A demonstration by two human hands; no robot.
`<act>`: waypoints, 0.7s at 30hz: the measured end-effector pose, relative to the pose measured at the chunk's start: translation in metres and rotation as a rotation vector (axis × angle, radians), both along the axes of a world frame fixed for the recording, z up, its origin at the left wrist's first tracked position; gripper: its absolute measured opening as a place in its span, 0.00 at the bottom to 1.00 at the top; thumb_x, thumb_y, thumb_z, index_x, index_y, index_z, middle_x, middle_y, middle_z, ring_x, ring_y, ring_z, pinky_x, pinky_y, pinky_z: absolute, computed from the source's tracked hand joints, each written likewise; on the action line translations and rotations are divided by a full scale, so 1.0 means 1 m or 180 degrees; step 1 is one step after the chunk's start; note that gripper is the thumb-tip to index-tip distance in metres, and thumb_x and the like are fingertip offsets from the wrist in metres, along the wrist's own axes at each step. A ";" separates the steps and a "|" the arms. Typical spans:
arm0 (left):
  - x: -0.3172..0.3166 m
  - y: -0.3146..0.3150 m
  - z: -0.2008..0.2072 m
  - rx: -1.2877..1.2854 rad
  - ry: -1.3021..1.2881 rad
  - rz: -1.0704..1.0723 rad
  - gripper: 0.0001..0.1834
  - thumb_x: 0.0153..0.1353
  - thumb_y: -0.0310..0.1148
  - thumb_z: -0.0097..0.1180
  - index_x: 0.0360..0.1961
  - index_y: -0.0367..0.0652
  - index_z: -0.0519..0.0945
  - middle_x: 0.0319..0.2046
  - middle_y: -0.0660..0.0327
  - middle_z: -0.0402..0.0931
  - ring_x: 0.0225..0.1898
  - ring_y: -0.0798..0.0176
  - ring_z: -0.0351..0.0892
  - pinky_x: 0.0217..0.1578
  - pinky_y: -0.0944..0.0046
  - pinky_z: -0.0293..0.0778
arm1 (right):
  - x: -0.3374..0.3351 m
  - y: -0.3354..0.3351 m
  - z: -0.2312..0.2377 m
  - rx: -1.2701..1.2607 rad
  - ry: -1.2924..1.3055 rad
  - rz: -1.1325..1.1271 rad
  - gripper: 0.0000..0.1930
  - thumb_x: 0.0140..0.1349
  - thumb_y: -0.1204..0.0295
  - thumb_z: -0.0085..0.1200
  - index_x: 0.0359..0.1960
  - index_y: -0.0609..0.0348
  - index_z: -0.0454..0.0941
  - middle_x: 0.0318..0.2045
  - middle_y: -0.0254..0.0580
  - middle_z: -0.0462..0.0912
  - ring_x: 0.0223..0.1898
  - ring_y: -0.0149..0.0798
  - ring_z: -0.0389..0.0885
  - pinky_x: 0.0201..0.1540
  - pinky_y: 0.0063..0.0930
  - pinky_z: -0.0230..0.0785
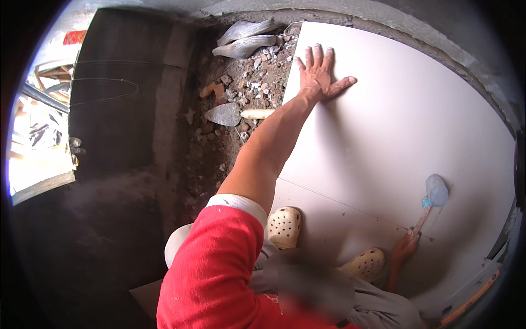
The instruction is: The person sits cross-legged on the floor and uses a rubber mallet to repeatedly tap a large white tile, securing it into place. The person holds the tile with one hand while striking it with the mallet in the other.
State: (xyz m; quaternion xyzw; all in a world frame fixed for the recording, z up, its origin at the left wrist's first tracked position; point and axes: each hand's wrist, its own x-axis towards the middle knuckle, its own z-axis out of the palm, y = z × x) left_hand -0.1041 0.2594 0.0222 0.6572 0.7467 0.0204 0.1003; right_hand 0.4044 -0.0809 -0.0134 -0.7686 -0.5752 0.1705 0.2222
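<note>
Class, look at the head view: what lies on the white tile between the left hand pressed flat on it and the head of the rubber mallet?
Nothing: in the head view the tile is bare between the left hand and the mallet, which the right hand holds.

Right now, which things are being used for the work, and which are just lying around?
In use:
left hand pressed flat on the big white tile
right hand holding the rubber mallet

Lying about:
trowel
rubble
orange level

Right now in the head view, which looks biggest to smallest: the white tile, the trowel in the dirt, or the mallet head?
1. White tile, by far the biggest; the left hand lies flat on it.
2. Trowel.
3. Mallet head, held by the right hand.
The trowel lies farther away, so the last two are unsure.
</note>
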 end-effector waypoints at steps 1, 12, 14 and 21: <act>-0.001 0.002 -0.001 0.0030 -0.0011 -0.0027 0.72 0.54 0.92 0.37 0.85 0.45 0.49 0.84 0.38 0.39 0.85 0.30 0.31 0.77 0.21 0.31 | 0.002 0.000 -0.001 -0.0056 0.0034 0.0023 0.23 0.82 0.61 0.48 0.54 0.78 0.77 0.42 0.73 0.83 0.45 0.69 0.83 0.50 0.54 0.74; 0.007 0.005 -0.012 0.0385 -0.0167 0.0047 0.68 0.57 0.86 0.43 0.85 0.45 0.51 0.84 0.40 0.41 0.85 0.33 0.31 0.77 0.20 0.27 | -0.003 -0.001 0.013 -0.0425 -0.0717 -0.0085 0.26 0.85 0.59 0.45 0.55 0.80 0.75 0.47 0.78 0.81 0.50 0.73 0.81 0.53 0.56 0.72; 0.013 0.002 -0.010 0.0319 -0.0167 0.0074 0.67 0.58 0.85 0.43 0.85 0.45 0.51 0.84 0.40 0.40 0.85 0.32 0.30 0.76 0.19 0.27 | -0.013 0.005 0.026 -0.0325 -0.0685 0.0046 0.26 0.85 0.59 0.45 0.56 0.81 0.75 0.49 0.79 0.81 0.51 0.74 0.81 0.53 0.55 0.72; 0.059 -0.035 0.004 0.0276 -0.0437 -0.0229 0.67 0.57 0.82 0.50 0.85 0.44 0.52 0.84 0.40 0.42 0.84 0.29 0.32 0.74 0.15 0.30 | -0.027 0.013 0.044 -0.0532 -0.0505 -0.0179 0.26 0.85 0.60 0.46 0.57 0.81 0.75 0.51 0.80 0.81 0.54 0.73 0.81 0.56 0.55 0.71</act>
